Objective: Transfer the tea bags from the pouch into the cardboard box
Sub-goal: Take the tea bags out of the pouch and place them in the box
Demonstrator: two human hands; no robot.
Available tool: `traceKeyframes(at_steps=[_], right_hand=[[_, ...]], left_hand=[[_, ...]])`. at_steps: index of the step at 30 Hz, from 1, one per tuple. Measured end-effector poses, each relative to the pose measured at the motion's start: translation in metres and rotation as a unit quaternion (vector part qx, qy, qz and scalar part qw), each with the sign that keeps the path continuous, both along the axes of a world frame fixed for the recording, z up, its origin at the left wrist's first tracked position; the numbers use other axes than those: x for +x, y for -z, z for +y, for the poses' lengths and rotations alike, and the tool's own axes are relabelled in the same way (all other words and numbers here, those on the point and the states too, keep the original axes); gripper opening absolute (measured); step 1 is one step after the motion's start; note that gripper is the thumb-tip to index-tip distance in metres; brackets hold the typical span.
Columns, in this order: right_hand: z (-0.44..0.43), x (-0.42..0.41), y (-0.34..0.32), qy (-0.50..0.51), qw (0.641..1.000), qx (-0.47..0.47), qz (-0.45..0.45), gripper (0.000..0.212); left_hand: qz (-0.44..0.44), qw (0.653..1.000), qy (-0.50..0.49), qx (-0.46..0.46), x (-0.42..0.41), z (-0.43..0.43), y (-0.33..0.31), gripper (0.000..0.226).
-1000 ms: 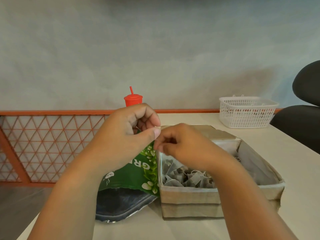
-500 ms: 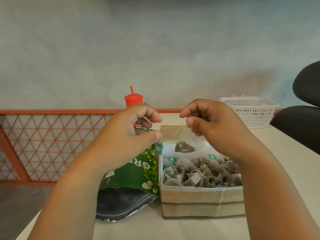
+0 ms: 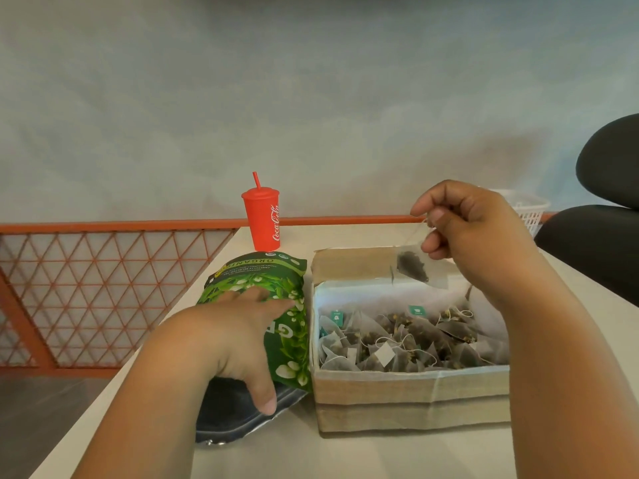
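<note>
Right-hand grip (image 3: 477, 233) pinches a tea bag (image 3: 413, 267) over the well-stocked cardboard box (image 3: 411, 399); left hand (image 3: 235, 337) lies open on pouch (image 3: 262, 271), remainder unseen.

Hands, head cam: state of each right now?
Left hand: open, fingers lying flat on the green pouch.
Right hand: pinching a tea bag, held above the cardboard box.

We face a plain pale grey-blue wall (image 3: 311, 98) under soft, even light. Before us lies a smooth off-white table (image 3: 345, 458). At its left an orange metal lattice railing (image 3: 86, 288) stands over grey-brown floor (image 3: 41, 420). A black padded chair (image 3: 601, 236) stands at right.
</note>
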State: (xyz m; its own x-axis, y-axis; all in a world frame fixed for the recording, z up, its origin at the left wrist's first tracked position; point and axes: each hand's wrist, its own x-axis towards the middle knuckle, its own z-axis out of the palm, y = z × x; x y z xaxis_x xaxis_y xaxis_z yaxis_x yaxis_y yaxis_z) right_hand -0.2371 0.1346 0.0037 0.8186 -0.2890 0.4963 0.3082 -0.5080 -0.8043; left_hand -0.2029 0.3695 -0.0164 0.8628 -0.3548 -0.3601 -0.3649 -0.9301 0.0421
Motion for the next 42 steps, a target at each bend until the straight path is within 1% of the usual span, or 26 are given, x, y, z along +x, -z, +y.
traceKeyframes(at_steps=[4, 9, 11, 15, 19, 22, 24, 26, 28, 30, 31, 32, 34, 35, 37, 39, 40, 41, 42], right_hand=[[-0.012, -0.007, 0.000, 0.019, 0.998, -0.044, 0.038, 0.035], [-0.028, -0.011, 0.006, 0.028, 0.984, -0.109, 0.136, 0.030], [-0.030, -0.010, 0.007, 0.042, 0.980, -0.113, 0.157, 0.029], [-0.029, -0.010, 0.006, 0.036, 0.982, -0.105, 0.153, 0.027], [-0.021, -0.007, 0.006, 0.019, 0.981, -0.126, 0.149, 0.027], [-0.010, -0.004, 0.006, 0.001, 0.978, -0.155, 0.139, 0.024], [0.001, -0.003, 0.005, -0.024, 0.977, -0.170, 0.125, 0.021], [0.016, -0.003, 0.004, -0.060, 0.975, -0.183, 0.107, 0.019], [0.033, -0.006, 0.000, -0.121, 0.972, -0.174, 0.100, 0.020], [0.049, -0.009, -0.002, -0.209, 0.959, -0.162, 0.102, 0.022], [0.055, -0.010, -0.002, -0.240, 0.949, -0.173, 0.108, 0.022], [0.061, -0.011, -0.002, -0.256, 0.940, -0.194, 0.118, 0.023], [0.068, -0.010, 0.001, -0.251, 0.925, -0.251, 0.137, 0.032], [0.072, -0.009, 0.002, -0.243, 0.920, -0.276, 0.138, 0.038], [0.078, -0.006, 0.006, -0.227, 0.919, -0.297, 0.126, 0.048], [0.079, -0.003, 0.008, -0.207, 0.926, -0.298, 0.108, 0.051], [0.078, -0.002, 0.009, -0.194, 0.928, -0.300, 0.102, 0.051], [0.076, 0.000, 0.010, -0.184, 0.931, -0.301, 0.098, 0.051], [0.075, 0.001, 0.010, -0.177, 0.933, -0.300, 0.096, 0.051]], left_hand=[[-0.001, 0.999, -0.007, 0.035, 0.002, -0.005, 0.005, 0.119], [-0.021, 0.999, -0.013, 0.034, 0.006, -0.003, 0.008, 0.111], [-0.041, 0.999, -0.014, 0.015, 0.006, -0.003, 0.008, 0.104], [-0.093, 0.994, -0.015, -0.049, 0.004, 0.001, 0.005, 0.090], [-0.171, 0.977, -0.029, -0.121, 0.003, 0.010, -0.002, 0.072], [-0.239, 0.950, -0.049, -0.193, 0.007, 0.014, -0.006, 0.059], [-0.282, 0.928, -0.051, -0.236, 0.009, 0.013, -0.009, 0.045], [-0.328, 0.900, -0.048, -0.283, 0.007, 0.011, -0.013, 0.037], [-0.373, 0.865, -0.041, -0.332, 0.002, 0.010, -0.018, 0.036], [-0.407, 0.835, -0.033, -0.369, -0.002, 0.009, -0.020, 0.029], [-0.425, 0.821, -0.029, -0.381, -0.003, 0.008, -0.021, 0.024], [-0.444, 0.806, -0.024, -0.390, -0.003, 0.007, -0.022, 0.021], [-0.474, 0.779, -0.013, -0.410, -0.004, 0.007, -0.023, 0.020], [-0.480, 0.770, -0.006, -0.420, -0.004, 0.007, -0.023, 0.020], [-0.480, 0.761, 0.014, -0.436, -0.004, 0.007, -0.024, 0.025], [-0.472, 0.751, 0.030, -0.462, -0.009, 0.007, -0.026, 0.030], [-0.460, 0.746, 0.027, -0.480, -0.013, 0.007, -0.028, 0.029], [-0.442, 0.746, 0.025, -0.498, -0.017, 0.007, -0.030, 0.027], [-0.417, 0.752, 0.024, -0.510, -0.021, 0.007, -0.033, 0.024]])
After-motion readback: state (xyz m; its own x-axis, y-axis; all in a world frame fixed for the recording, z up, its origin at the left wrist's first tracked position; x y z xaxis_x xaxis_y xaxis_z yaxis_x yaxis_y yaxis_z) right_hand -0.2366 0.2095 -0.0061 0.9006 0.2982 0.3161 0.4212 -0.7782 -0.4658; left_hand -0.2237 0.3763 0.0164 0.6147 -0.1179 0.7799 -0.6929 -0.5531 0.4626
